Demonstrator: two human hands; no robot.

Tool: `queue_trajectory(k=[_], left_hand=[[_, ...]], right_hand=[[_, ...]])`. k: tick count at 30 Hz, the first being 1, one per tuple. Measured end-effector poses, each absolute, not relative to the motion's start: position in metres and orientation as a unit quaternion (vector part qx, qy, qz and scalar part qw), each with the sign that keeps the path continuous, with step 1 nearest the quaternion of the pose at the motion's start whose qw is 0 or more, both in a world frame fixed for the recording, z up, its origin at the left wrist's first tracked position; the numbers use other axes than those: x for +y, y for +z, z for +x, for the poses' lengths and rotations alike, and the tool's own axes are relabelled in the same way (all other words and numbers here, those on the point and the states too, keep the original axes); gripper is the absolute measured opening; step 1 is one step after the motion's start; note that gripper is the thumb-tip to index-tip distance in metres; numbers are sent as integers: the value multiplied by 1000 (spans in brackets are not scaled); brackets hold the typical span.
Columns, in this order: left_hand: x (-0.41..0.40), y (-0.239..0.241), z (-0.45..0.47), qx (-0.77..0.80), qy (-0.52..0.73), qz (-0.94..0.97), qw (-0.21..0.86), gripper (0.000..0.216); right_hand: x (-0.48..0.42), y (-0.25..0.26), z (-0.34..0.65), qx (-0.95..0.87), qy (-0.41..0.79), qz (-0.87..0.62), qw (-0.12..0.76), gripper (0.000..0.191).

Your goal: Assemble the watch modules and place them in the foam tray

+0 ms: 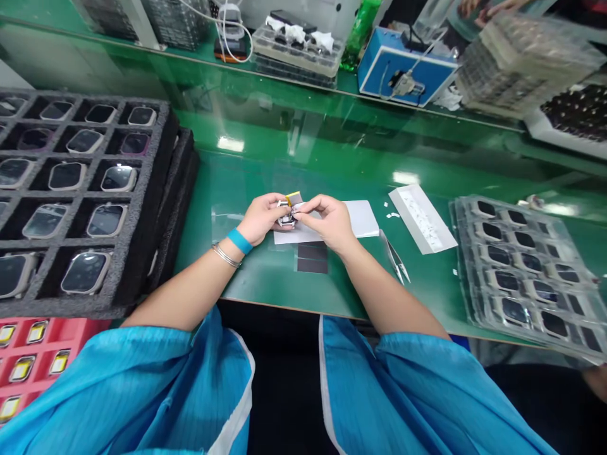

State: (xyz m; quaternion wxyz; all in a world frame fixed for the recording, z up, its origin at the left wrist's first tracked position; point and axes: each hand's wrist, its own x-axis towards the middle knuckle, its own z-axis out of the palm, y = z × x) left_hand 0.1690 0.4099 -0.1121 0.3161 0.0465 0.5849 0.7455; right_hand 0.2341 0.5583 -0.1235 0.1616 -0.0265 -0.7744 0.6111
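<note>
My left hand (258, 218) is closed around a small opened smartwatch case (286, 220) above the middle of the bench. A yellow-edged grey flap (294, 198) stands up from the case. Thumb and fingertips of my right hand (332, 221) are pinched together at the case's right side; what lies between them is too small to make out. White paper (363, 218) lies beneath both hands. Just in front of it are dark rectangular pieces (312, 259). Metal tweezers (396, 258) rest on the green bench to the right of my right hand.
A white tray (422, 218) holds small white pieces. Grey foam trays (164, 151) with watches are stacked at left, above a red tray (71, 335). Clear plastic trays (521, 253) of watches lie at right. A blue box (405, 69) stands on the back shelf.
</note>
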Motion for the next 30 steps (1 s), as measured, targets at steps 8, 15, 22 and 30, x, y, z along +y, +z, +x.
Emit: queue_trajectory(k=[8, 15, 22, 30], left_hand=[[411, -110, 171, 593, 731, 41, 336, 16], [410, -111, 170, 584, 739, 35, 334, 11], [410, -113, 168, 580, 746, 27, 326, 11], [408, -110, 169, 589, 733, 30, 339, 10]], right_hand=[[552, -124, 235, -775, 612, -29, 152, 31], [552, -126, 235, -799, 578, -28, 162, 21], [541, -126, 243, -885, 403, 20, 234, 10], [554, -133, 231, -826, 511, -49, 231, 42]])
